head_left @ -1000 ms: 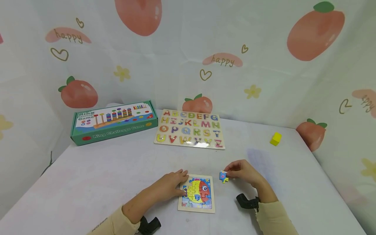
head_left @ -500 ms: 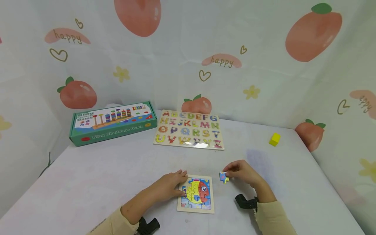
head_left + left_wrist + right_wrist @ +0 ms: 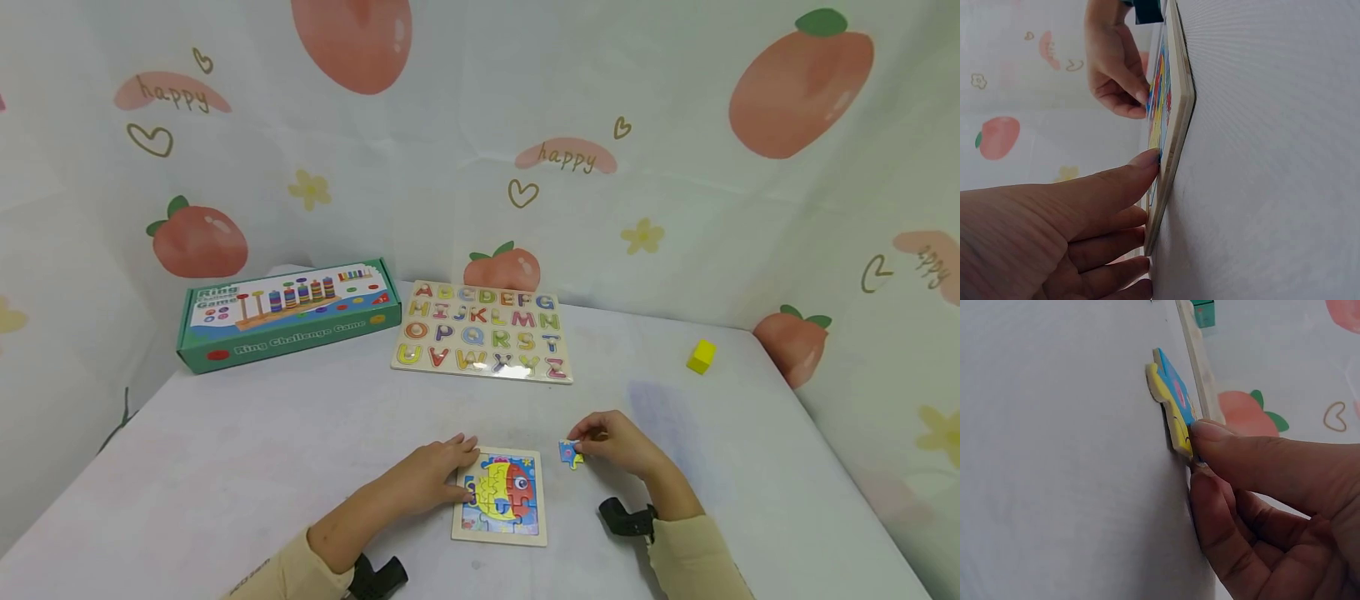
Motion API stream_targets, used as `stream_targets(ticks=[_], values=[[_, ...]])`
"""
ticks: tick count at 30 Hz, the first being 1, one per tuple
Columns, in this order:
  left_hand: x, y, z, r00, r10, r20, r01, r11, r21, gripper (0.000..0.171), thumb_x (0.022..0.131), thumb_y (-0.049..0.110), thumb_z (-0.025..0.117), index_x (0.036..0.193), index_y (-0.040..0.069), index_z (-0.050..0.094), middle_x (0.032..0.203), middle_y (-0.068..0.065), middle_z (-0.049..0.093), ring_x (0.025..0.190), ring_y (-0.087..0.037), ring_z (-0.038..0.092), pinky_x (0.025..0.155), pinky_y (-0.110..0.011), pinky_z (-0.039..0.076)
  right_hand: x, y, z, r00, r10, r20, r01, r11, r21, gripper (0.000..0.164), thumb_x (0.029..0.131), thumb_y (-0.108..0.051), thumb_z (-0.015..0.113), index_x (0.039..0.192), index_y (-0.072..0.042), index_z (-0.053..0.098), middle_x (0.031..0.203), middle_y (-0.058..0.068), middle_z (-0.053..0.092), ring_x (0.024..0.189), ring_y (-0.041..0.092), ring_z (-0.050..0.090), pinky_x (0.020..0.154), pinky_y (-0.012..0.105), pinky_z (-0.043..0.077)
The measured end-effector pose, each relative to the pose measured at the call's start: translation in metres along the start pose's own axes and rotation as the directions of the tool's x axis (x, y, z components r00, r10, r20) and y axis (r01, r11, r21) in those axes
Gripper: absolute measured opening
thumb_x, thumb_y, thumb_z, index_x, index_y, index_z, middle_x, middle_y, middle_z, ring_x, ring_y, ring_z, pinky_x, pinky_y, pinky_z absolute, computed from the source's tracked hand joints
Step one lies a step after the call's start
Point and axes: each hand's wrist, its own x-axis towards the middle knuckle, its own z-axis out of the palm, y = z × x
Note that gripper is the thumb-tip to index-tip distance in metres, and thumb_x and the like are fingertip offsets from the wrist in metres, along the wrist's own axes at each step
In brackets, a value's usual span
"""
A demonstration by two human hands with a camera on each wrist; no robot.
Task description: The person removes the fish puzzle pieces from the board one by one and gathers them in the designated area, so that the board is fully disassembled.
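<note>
My left hand [image 3: 433,477] rests at the left side of a small wooden jigsaw puzzle [image 3: 517,540] with a red and yellow fish on it. Its thumb [image 3: 1129,181] presses on the puzzle face, and the other fingers reach along the frame's edge, fairly straight. To the right of the frame, my right hand [image 3: 621,443] pinches a blue and yellow puzzle piece [image 3: 1175,403] by one corner between thumb and forefinger. The piece is held close over the table, its picture side up. A pale unfilled patch [image 3: 480,467] shows at the puzzle's upper left.
A wooden alphabet board [image 3: 482,375] lies farther back, with a green ring-game box [image 3: 292,315] to its left. One yellow block [image 3: 702,357] stands at the back right. Behind the white table [image 3: 300,433] hangs a peach-patterned cloth [image 3: 420,167].
The right hand and its puzzle piece have shifted very slightly. The left hand stays where it was on the puzzle.
</note>
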Motion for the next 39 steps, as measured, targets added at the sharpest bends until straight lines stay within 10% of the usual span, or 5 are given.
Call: stream_targets(ticks=[21, 39], values=[[0.0, -0.002, 0.0, 1.0, 0.009, -0.002, -0.009, 1.0, -0.014, 0.059, 0.082, 0.027, 0.071, 0.133, 0.006, 0.051, 0.146, -0.006, 0.041, 0.14, -0.027, 0.03, 0.111, -0.05, 0.029, 0.004, -0.023, 0.01, 0.994, 0.016, -0.105, -0.024, 0.997, -0.073, 0.017, 0.084, -0.016, 0.069, 0.096, -0.004, 0.068, 0.094, 0.005, 0.065, 0.087, 0.015, 0.058, 0.082, 0.035, 0.055], [0.002, -0.002, 0.0, 1.0, -0.002, 0.008, 0.002, 1.0, 0.013, 0.06, 0.081, 0.031, 0.071, 0.133, 0.008, 0.052, 0.145, -0.006, 0.043, 0.139, -0.027, 0.032, 0.109, -0.05, 0.032, 0.007, -0.064, 0.051, 0.973, -0.12, 0.198, 0.138, 0.988, -0.076, 0.02, 0.087, -0.018, 0.065, 0.1, -0.004, 0.073, 0.09, 0.002, 0.063, 0.086, 0.013, 0.054, 0.073, 0.016, 0.048]])
